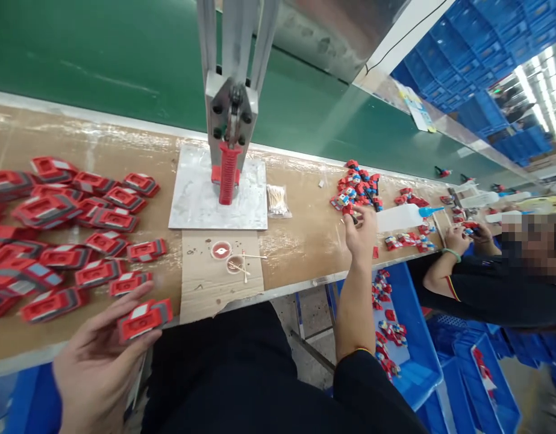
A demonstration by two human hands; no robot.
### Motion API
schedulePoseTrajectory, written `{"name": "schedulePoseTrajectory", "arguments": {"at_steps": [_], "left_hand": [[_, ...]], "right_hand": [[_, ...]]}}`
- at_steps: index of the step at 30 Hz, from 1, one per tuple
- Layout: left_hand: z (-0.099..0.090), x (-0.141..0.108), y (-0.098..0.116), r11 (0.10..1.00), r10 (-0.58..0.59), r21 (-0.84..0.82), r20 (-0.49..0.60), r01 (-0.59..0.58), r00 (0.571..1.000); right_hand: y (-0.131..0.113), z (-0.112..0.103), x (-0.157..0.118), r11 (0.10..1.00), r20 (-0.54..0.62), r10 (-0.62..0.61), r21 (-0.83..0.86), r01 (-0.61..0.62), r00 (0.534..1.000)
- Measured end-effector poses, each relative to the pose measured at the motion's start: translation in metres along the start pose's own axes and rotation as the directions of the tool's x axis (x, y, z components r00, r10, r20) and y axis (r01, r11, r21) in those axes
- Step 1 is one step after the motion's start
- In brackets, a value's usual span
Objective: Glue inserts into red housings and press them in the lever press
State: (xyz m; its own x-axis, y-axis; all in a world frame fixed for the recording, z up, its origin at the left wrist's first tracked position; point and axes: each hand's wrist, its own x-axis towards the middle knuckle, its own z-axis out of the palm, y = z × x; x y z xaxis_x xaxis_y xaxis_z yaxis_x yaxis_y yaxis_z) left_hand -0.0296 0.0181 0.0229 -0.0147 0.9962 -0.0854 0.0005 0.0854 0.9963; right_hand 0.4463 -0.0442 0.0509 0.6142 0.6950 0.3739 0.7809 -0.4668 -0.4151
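Observation:
Near the bench's front left edge, my left hand (103,346) grips a red and grey toy car body (145,319) between thumb and fingers. More such car bodies (47,208) lie heaped beyond it. My right hand (361,232) reaches out to the right, thumb and fingers closed on a small red and black toy part (349,210), partly hidden by the fingers. Just past those fingers is a pile of red, blue and white toy figures (356,185). A white squeeze bottle (399,218) with a blue nozzle lies beside this hand.
A hand press with a red handle (228,175) stands on a metal plate (182,205). Before it, cardboard (200,289) carries two small cups (221,250) and cotton swabs (245,272); bagged swabs (278,200) lie nearby. A co-worker (481,283) sits right, behind blue bins (413,319).

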Motion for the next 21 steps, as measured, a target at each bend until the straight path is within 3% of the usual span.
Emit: {"name": "schedulePoseTrajectory", "arguments": {"at_steps": [2, 5, 8, 14, 17, 19, 21], "left_hand": [[0.002, 0.003, 0.004, 1.0, 0.003, -0.008, 0.02, -0.003, 1.0], [0.004, 0.003, 0.006, 0.998, -0.034, -0.047, -0.026, 0.033, 0.999], [0.005, 0.001, 0.004, 0.988, -0.064, -0.148, -0.08, 0.052, 0.995], [0.002, -0.003, 0.001, 0.954, -0.095, -0.284, 0.016, 0.096, 0.995], [-0.004, -0.006, 0.0, 0.944, -0.012, -0.329, 0.014, 0.016, 1.0], [-0.008, -0.008, -0.002, 0.942, 0.072, -0.332, 0.029, -0.058, 0.997], [-0.011, -0.009, -0.005, 0.937, 0.172, -0.323, 0.086, -0.136, 0.981]], "right_hand": [[0.013, -0.005, 0.033, 0.997, 0.038, -0.006, -0.081, 0.009, 0.999], [0.012, -0.001, 0.067, 0.985, 0.135, -0.053, -0.155, 0.074, 0.989], [0.001, 0.013, 0.085, 0.97, 0.209, -0.1, -0.198, 0.142, 0.973], [-0.033, 0.039, 0.122, 0.96, 0.277, -0.145, -0.194, 0.203, 0.95], [-0.069, 0.024, 0.105, 0.966, 0.222, -0.216, -0.095, 0.242, 0.951], [-0.092, 0.008, 0.065, 0.955, 0.124, -0.296, 0.026, 0.295, 0.947], [-0.107, -0.002, 0.009, 0.878, -0.094, -0.346, 0.317, 0.358, 0.933]]}}
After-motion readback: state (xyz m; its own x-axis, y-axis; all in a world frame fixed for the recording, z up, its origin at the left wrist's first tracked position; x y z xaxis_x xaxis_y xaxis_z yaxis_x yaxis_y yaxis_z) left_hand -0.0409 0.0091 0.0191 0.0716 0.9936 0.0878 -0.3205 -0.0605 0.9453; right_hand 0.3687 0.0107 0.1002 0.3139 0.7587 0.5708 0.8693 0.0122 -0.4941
